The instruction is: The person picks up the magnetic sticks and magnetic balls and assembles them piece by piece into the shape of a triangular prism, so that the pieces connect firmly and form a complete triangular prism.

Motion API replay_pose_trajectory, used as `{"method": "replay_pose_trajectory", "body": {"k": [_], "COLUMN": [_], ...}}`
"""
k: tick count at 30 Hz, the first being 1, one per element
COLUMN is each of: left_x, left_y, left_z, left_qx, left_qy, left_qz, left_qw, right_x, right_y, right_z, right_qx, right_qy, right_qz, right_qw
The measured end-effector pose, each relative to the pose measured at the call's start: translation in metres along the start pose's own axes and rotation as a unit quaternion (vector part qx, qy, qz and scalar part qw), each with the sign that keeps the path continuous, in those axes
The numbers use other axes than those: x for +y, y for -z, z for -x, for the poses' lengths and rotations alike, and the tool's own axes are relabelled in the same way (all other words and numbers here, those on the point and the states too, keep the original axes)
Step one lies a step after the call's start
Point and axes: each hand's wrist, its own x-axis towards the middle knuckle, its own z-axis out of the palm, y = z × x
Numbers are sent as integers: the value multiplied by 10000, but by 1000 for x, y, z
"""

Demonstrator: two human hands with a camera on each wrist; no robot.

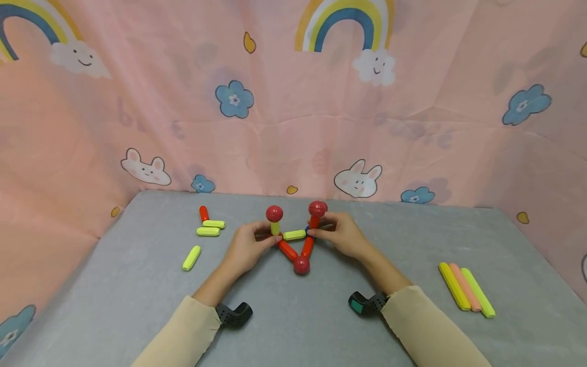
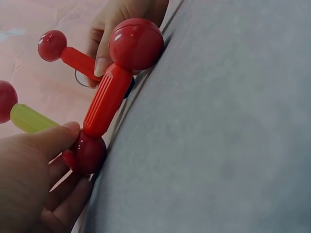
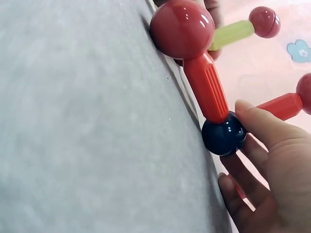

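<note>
A magnetic stick-and-ball frame stands on the table, its base a triangle of two red sticks (image 1: 288, 250) and one yellow-green stick (image 1: 294, 235). A red ball (image 1: 301, 265) forms the near corner. My left hand (image 1: 245, 247) pinches the red ball (image 2: 91, 154) at the left corner, where an upright yellow-green stick (image 1: 275, 228) carries another red ball (image 1: 274, 213). At the right corner my right hand (image 1: 344, 235) pinches a dark blue ball (image 3: 224, 133). From there a red stick (image 1: 314, 222) rises to a red ball (image 1: 317, 208). Fingers partly hide both held balls.
Left of the frame lie several short yellow-green sticks (image 1: 208, 232) and one red stick (image 1: 204, 213). On the right, three longer sticks, yellow (image 1: 454, 286), peach (image 1: 465, 287) and yellow-green (image 1: 478, 292), lie side by side. A pink patterned cloth (image 1: 293, 142) hangs behind the grey table (image 1: 302, 326).
</note>
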Motion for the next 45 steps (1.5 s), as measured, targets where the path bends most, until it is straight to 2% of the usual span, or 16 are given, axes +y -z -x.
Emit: {"method": "replay_pose_trajectory", "body": {"k": [6, 16, 27, 32, 35, 38, 40, 42, 45], "left_x": [-2, 2, 3, 5, 12, 23, 27, 26, 17], "left_y": [-2, -7, -9, -2, 13, 38, 58, 80, 108], "left_z": [-3, -6, -10, -10, -3, 11, 22, 34, 51], "left_qx": [57, 71, 6, -190, -416, -487, -347, -102, 94], "left_qy": [-39, 63, 68, 221, 394, 426, 390, 500, 993], "left_qz": [-52, -82, -64, -239, -585, -1299, -1953, -2634, -3355], "left_qw": [10000, 9999, 10000, 9993, 9966, 9894, 9794, 9633, 9367], "right_x": [3, 5, 6, 7, 9, 10, 11, 12, 11], "right_y": [1, 2, 5, 3, 1, -1, -2, -2, -3], "right_z": [1, 2, 2, -1, -2, -1, 0, 2, 2], "right_qx": [96, 171, 276, 257, 208, 211, 188, 115, -49], "right_qy": [-189, -36, -194, -229, -132, 11, 134, 217, 290], "right_qz": [178, 157, 272, 242, 171, 151, 167, 138, -38], "right_qw": [9996, 9997, 9991, 9991, 9995, 9997, 9996, 9996, 9996]}}
